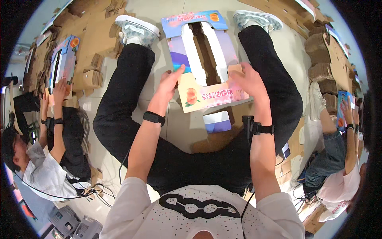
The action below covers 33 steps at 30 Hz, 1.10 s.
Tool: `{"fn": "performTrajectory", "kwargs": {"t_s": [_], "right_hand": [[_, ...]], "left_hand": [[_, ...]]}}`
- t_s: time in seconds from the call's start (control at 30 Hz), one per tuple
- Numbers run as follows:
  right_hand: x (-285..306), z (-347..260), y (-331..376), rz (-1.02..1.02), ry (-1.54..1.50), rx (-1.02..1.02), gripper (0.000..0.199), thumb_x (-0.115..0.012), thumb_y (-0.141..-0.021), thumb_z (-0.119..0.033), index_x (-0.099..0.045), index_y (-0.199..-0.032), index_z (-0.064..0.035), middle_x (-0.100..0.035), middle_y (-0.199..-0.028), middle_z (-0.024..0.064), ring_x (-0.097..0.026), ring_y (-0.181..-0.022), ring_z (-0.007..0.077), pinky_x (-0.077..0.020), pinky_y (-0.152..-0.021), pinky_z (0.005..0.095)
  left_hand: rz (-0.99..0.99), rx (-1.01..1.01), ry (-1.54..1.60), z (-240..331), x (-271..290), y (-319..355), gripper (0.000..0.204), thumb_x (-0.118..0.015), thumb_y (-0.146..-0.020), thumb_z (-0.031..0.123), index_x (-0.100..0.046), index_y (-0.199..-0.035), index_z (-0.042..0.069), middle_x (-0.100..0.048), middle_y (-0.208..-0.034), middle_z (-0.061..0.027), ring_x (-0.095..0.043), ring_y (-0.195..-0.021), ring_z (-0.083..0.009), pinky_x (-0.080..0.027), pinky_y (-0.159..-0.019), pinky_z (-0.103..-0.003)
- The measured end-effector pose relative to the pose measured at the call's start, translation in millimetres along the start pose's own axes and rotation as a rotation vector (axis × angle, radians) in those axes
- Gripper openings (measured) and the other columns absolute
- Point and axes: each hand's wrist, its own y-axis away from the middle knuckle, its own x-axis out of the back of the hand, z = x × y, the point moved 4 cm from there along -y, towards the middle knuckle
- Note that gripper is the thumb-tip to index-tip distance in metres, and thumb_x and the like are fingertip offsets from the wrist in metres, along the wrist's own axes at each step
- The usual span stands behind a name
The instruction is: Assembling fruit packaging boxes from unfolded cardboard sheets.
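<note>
While the left hand (170, 83) and right hand (250, 81) each pinch a near corner of the printed carton (212, 53) between the person's legs (126, 81), the step appears to be squaring its near end, so the next move calls for even pressure from both sides.

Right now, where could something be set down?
Bare floor shows between the right leg and the stacked cardboard; another patch lies between the left leg and the white-and-blue card. Crowded: the printed box fills the space between left hand and right hand.
</note>
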Motion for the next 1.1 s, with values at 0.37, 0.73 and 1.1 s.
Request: {"fn": "performTrajectory", "kwargs": {"t_s": [0.37,0.73,1.1], "right_hand": [[6,4,23,-0.029,0.256,0.086,0.070,-0.070,-0.076,-0.045,-0.058,-0.123,0.0059,-0.067,-0.103,0.0304,-0.065,-0.102,0.0437,-0.0511,-0.090,0.0465],[6,31,50,-0.625,-0.060,-0.496,0.101,-0.063,-0.080,-0.070,-0.048,-0.125,0.0192,-0.066,-0.092,0.0328,-0.072,-0.078,0.0391,-0.0591,-0.062,0.0405],[4,70,11,0.265,-0.183,-0.029,0.093,-0.076,-0.076,-0.034,-0.031,-0.140,0.0144,-0.059,-0.117,0.0307,-0.059,-0.109,0.0389,-0.0469,-0.094,0.0439]], "left_hand": [[-0.080,-0.049,-0.197,-1,-6,22,0.113,-0.080,-0.078,0.052,-0.022,-0.144,-0.018,-0.058,-0.123,-0.0253,-0.063,-0.105,-0.0280,-0.051,-0.088,-0.037],[0.167,-0.175,-0.380,2,-8,20,0.093,-0.063,-0.090,0.058,-0.035,-0.141,-0.014,-0.059,-0.127,-0.0231,-0.057,-0.121,-0.0273,-0.044,-0.102,-0.036],[-0.214,-0.125,-0.394,-25,-58,56,0.076,-0.058,-0.098,0.043,-0.029,-0.145,-0.008,-0.056,-0.126,-0.0171,-0.058,-0.107,-0.0223,-0.052,-0.090,-0.039]]}}
